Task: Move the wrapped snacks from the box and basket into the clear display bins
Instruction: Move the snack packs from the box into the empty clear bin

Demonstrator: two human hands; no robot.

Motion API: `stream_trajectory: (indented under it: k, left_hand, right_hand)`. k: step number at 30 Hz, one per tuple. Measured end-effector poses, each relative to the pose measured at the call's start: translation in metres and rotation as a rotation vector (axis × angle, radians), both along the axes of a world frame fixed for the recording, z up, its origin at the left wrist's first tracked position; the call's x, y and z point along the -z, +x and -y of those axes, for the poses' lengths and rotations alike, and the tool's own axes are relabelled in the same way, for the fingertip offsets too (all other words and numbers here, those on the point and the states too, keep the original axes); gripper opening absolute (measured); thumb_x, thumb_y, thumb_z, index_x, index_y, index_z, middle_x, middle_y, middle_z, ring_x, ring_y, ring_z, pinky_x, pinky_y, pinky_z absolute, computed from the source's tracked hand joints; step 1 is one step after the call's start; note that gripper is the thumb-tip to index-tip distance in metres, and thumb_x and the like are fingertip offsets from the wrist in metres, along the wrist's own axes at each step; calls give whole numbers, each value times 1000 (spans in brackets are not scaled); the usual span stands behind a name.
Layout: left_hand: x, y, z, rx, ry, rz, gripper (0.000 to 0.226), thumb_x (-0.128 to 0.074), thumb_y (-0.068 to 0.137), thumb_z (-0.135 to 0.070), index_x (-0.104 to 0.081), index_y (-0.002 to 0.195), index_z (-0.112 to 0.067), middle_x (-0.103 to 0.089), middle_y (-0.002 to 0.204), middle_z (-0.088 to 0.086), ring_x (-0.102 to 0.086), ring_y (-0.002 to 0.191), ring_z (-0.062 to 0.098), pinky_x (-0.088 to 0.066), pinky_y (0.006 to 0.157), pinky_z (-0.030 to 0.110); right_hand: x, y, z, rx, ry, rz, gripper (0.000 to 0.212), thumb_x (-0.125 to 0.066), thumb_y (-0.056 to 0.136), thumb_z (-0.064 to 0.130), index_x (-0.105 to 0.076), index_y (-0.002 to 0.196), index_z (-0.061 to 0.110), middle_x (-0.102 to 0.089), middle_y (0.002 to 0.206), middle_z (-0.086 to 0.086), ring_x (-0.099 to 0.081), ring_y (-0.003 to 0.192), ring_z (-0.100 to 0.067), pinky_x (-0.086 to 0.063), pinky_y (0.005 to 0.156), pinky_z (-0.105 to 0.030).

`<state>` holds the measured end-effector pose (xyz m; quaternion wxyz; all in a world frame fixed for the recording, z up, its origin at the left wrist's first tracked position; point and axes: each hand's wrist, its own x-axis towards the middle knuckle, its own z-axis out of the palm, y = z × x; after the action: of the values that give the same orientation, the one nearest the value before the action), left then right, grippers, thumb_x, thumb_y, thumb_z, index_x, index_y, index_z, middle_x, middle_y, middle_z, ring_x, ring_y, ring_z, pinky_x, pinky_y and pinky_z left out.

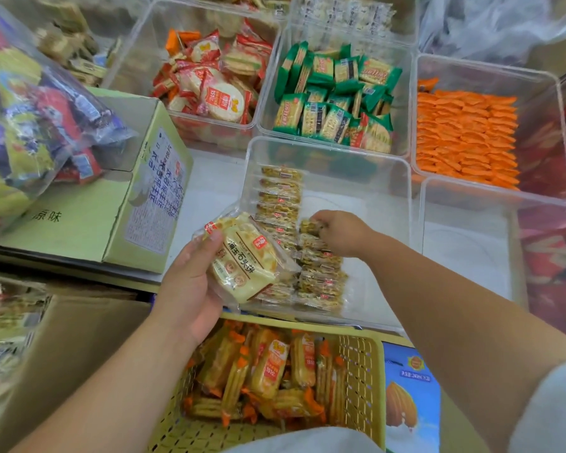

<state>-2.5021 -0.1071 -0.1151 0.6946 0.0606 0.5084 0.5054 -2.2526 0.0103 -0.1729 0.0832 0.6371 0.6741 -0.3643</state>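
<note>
My left hand point(190, 282) grips a small stack of pale wrapped biscuit packs point(242, 259) over the near left corner of a clear display bin point(386, 165). Inside that bin, two rows of the same packs point(281, 197) stand on edge. My right hand point(339, 232) reaches into the bin and pinches one pack point(309, 227) at the far end of the right row. Below my arms, a yellow basket point(363, 361) holds several orange-wrapped snacks point(268, 374). A green cardboard box point(138, 197) sits to the left.
Further clear bins behind hold red-wrapped rice crackers point(209, 83), green-wrapped crackers point(334, 96) and orange packs point(464, 138). An unfilled clear bin point(468, 256) stands to the right. A plastic bag of mixed snacks point(30, 119) lies on the green box. A brown carton point(66, 348) sits lower left.
</note>
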Motion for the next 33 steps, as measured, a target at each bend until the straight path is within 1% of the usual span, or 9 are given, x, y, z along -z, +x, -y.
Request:
stream_trajectory:
  k: [4,7,9,12,18,21,24,29,33]
  left_hand:
    - [-3,1,0,4,7,-5,52,-70,90,-29,-61,137,-8,-69,131,18,-67,122,36,-44,107,69]
    - [-6,4,-2,-44,-33,-5,47,-70,87,-32,-68,129,-10,-72,127,17,-72,114,32,-61,87,56]
    - [-7,4,-2,-63,-54,45,40,-69,87,-36,-76,120,-15,-75,123,13,-74,109,27,-64,73,44]
    - [-10,3,-3,-69,-63,106,47,-67,87,-41,-71,127,-17,-74,125,10,-74,110,24,-64,76,39]
    - [-16,9,0,-9,-76,109,43,-71,82,-37,-72,121,-17,-76,121,13,-75,107,30,-63,68,47]
    - [-18,12,2,33,-82,74,45,-73,81,-34,-72,122,-15,-75,121,14,-74,109,31,-64,75,48]
    - [-22,15,1,144,-81,12,43,-74,82,-31,-73,119,-10,-74,120,19,-74,107,35,-63,81,53]
    - [-27,24,-2,288,-99,-77,55,-72,86,-39,-68,127,-3,-77,108,22,-77,93,34,-63,66,41]
    - [-24,23,-5,246,-129,-14,66,-43,100,-64,-74,122,-10,-75,116,20,-75,102,35,-64,74,46]
  right_hand:
    - [3,-2,7,-72,-45,-25,43,-34,108,31,-47,145,15,-53,146,-15,-50,129,-34,-39,101,-37]
    - [6,-4,14,-141,-39,20,46,-32,107,36,-42,147,16,-52,147,-15,-49,130,-34,-38,106,-43]
    - [7,-4,15,-170,-33,84,49,-27,108,44,-41,148,20,-48,152,-11,-38,143,-33,-24,118,-56]
    - [-1,-4,13,-173,-14,110,59,-24,105,58,-38,153,26,-37,161,-3,-14,155,-30,-1,120,-64]
    - [-43,-3,34,-31,218,-135,57,-39,105,53,-33,156,29,-37,162,-1,-25,152,-26,-22,122,-49]
    - [-67,-7,66,-169,325,-399,73,-61,98,33,-22,159,34,-30,164,3,-28,148,-16,-25,122,-43]
    - [-78,-12,95,-317,450,-464,87,-71,90,18,-23,159,37,-18,168,3,-20,154,-19,-25,121,-47]
    - [-85,-16,116,-368,529,-510,65,-69,83,3,-58,142,29,-29,165,-3,-24,153,-27,-33,114,-59]
    - [-87,-11,122,-185,582,-614,41,-61,93,26,-64,133,23,-46,155,5,-37,147,-14,-33,119,-37]
